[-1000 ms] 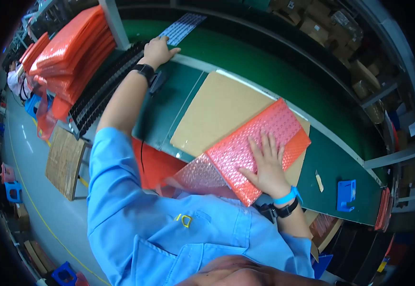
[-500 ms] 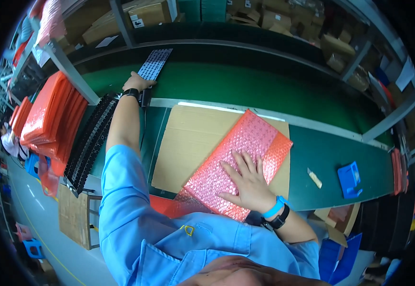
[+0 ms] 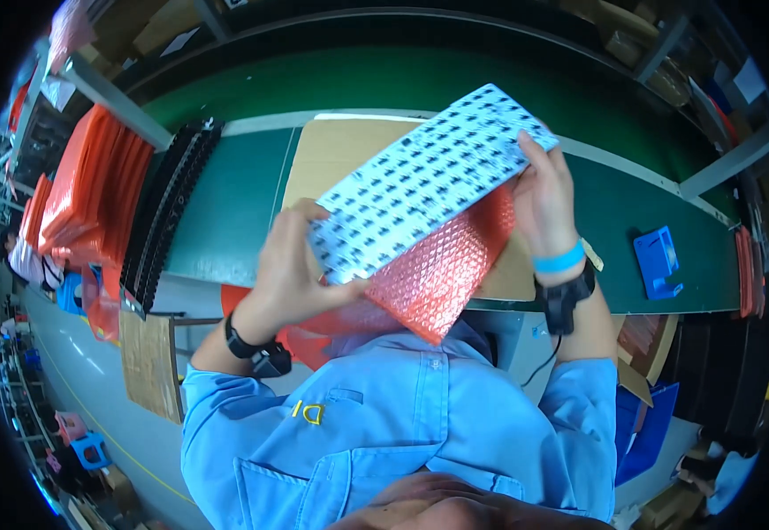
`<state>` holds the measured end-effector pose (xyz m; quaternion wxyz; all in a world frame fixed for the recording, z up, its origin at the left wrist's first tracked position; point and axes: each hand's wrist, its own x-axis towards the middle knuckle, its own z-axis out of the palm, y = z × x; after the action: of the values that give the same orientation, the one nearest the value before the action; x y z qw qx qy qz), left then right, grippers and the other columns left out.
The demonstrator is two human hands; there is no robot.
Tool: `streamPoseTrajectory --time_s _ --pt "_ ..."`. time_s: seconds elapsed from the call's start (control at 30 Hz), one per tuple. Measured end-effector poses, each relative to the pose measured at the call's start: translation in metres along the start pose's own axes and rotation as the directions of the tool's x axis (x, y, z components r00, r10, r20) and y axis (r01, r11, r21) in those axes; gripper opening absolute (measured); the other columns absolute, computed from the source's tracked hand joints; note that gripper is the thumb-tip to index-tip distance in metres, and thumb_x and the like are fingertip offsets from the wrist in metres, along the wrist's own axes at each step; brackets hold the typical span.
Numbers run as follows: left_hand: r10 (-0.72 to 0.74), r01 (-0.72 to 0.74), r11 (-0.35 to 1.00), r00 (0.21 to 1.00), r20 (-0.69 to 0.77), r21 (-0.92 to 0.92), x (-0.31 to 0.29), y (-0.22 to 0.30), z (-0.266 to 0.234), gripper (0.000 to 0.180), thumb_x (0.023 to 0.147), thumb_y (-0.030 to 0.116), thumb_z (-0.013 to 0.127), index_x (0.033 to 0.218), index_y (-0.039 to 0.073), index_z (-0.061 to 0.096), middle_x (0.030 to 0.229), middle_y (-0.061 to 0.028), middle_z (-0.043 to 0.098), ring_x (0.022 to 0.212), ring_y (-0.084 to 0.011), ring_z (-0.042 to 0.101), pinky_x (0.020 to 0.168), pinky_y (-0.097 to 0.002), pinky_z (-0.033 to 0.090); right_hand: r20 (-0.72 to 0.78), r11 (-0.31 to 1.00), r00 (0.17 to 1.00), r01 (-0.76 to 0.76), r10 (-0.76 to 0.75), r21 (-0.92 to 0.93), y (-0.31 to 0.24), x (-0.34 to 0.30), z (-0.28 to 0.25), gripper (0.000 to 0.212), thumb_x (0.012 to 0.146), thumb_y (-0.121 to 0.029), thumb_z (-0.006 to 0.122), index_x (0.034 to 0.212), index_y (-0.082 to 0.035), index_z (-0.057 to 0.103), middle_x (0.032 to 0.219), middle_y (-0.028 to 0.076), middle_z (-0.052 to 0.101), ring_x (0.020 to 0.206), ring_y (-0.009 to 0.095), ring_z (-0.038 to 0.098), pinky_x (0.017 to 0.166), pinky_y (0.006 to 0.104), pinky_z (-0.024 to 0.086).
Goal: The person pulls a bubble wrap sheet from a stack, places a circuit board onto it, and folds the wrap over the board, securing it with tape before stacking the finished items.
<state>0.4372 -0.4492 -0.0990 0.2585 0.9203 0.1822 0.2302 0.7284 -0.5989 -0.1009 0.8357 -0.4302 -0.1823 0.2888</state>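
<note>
Tilted in front of me is a white keyboard plate with rows of black marks, raised above the bench. At its near left corner my left hand grips the edge, thumb at the lower side. My right hand is closed on the far right end, thumb on top and the other fingers partly hidden behind. Beneath the plate a red bubble-wrap bag shows, partly covered by the plate and my left hand. It lies over a cardboard sheet on the green bench.
A black slotted rack stands on the left, beside stacked red bubble bags. On the right are a blue plastic holder and a knife near my right wrist. A green conveyor belt runs along the back.
My left hand has brought the keyboard plate from the belt at the back over the bubble-wrap bag. The right hand has left the bag and taken the plate's other end.
</note>
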Motion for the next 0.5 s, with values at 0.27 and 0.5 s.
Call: streamPoseTrajectory --time_s 0.27,0.5 --pt "-0.02 0.018 1.0 0.987 -0.161 -0.015 -0.033 0.0 0.049 0.097 0.061 0.038 0.092 0.137 0.001 0.043 0.135 -0.0221 0.048 0.127 -0.0388 0.045 0.106 -0.0459 0.037 -0.001 0.991 1.0 -0.012 0.012 -0.133 -0.022 0.041 -0.01 0.038 0.099 -0.009 0.058 0.135 0.002 0.051 0.127 0.014 0.064 0.116 0.025 0.063 0.102 0.0387 0.049" --pt "-0.001 0.003 1.0 0.998 -0.062 0.031 -0.049 -0.041 0.052 0.077 0.063 0.041 0.087 0.126 0.004 0.063 0.135 -0.0189 0.055 0.128 -0.038 0.047 0.107 -0.0463 0.04 0.633 0.604 0.591 0.761 -0.5 -0.234 -0.086 -0.042 0.019 0.035 0.097 -0.008 0.058 0.129 0.006 0.06 0.133 0.018 0.063 0.123 0.031 0.061 0.107 0.0458 0.046"
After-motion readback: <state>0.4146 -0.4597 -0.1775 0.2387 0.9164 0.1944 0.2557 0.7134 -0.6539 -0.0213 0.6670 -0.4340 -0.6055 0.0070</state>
